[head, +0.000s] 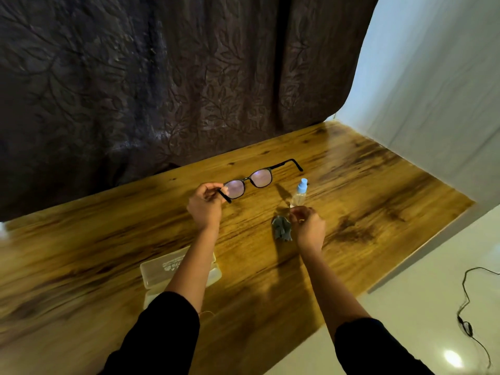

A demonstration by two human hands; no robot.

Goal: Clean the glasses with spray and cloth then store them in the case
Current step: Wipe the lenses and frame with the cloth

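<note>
Black-framed glasses (253, 181) with their arms unfolded hang above the wooden table (108, 239). My left hand (205, 207) pinches the near arm of the glasses. A small clear spray bottle (299, 194) with a light blue top points up and away, and my right hand (308, 226) grips its lower end. A crumpled grey cloth (281, 228) hangs from the same right hand, just left of the palm. The translucent case (167, 269) lies open on the table under my left forearm, which hides part of it.
A dark leaf-patterned curtain (162, 77) hangs behind the table's far edge. A white wall (433, 90) stands to the right. The table's right edge drops to a pale floor with a black cable (465, 315) on it.
</note>
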